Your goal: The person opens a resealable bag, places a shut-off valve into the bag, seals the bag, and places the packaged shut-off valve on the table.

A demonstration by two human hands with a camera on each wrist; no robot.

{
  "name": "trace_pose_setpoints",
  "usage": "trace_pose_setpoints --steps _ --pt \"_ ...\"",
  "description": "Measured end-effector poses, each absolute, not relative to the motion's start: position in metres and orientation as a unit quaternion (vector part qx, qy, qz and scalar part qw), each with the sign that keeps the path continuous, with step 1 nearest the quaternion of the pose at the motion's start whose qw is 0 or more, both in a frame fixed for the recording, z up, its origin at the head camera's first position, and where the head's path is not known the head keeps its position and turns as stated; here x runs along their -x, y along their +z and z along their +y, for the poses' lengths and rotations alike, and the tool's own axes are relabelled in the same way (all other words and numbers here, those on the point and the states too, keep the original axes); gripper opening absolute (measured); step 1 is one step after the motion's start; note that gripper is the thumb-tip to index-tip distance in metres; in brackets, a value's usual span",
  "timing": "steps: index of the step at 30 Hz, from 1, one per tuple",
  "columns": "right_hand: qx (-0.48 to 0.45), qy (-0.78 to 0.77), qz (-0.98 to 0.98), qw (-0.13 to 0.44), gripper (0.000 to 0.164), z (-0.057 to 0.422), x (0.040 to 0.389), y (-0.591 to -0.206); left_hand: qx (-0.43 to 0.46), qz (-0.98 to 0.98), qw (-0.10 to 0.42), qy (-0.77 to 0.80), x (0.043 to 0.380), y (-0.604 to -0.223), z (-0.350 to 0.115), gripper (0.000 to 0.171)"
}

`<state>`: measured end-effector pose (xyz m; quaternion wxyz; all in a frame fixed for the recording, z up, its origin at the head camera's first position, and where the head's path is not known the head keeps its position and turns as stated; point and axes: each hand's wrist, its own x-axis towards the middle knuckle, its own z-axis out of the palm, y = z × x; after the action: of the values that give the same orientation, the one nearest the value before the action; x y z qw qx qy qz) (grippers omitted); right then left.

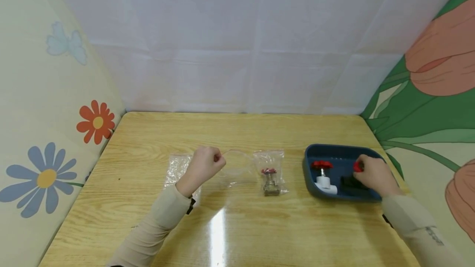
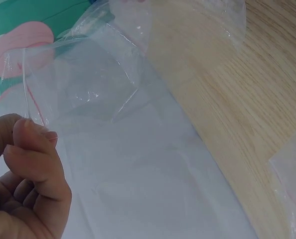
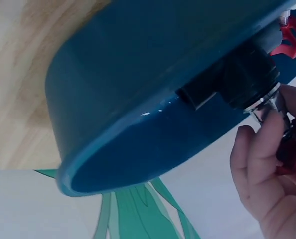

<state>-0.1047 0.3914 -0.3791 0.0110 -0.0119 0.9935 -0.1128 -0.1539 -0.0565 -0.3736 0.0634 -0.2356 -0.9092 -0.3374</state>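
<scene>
My left hand [image 1: 205, 162] pinches the edge of a clear plastic zip bag [image 1: 239, 174] between thumb and index finger, over the middle of the table. In the left wrist view the bag [image 2: 93, 84] spreads out from the fingertips, with nothing visible inside. At the right, my right hand [image 1: 375, 174] reaches into a dark blue tray [image 1: 334, 148] and grips a black valve by its red handwheel [image 1: 358, 166]. The right wrist view has the black valve body [image 3: 247, 74] inside the tray, fingers around its stem and wheel.
A white valve [image 1: 323, 182] with a red handwheel stands in the tray's left part. Left of the tray lies a metal valve [image 1: 271, 186] in a clear bag. Another clear bag [image 1: 176, 170] lies partly behind the left forearm. White cloth [image 1: 237, 52] hangs behind the table.
</scene>
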Motion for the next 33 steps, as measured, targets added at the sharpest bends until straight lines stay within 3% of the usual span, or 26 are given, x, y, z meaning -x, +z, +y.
trace_pose_setpoints --steps 33 --pt "0.064 -0.131 0.984 -0.100 0.031 0.328 0.108 -0.332 0.228 -0.908 0.059 -0.345 0.153 -0.373 -0.058 0.019"
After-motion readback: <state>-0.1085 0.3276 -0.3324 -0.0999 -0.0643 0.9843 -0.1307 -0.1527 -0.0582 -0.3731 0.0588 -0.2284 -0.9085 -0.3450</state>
